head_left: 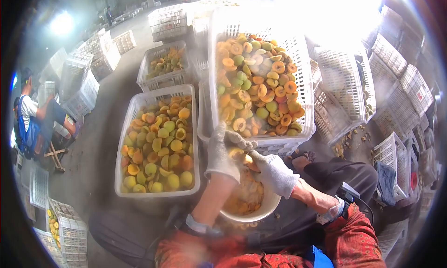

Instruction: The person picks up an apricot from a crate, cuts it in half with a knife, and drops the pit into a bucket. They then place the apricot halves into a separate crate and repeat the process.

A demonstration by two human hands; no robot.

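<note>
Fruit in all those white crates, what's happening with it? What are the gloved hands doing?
A person in white gloves sits among crates of halved yellow and orange fruit. The left hand holds a piece of fruit over a white bowl, and the right hand touches it too. The bowl already holds fruit bits. One full crate stands at the left, and a tilted crate leans in front. Another person sits farther off at the left.

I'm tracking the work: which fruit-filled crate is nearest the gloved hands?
The tilted crate straight ahead; its near rim lies right above the left hand and right hand. The other full crate sits off to the left.
</note>
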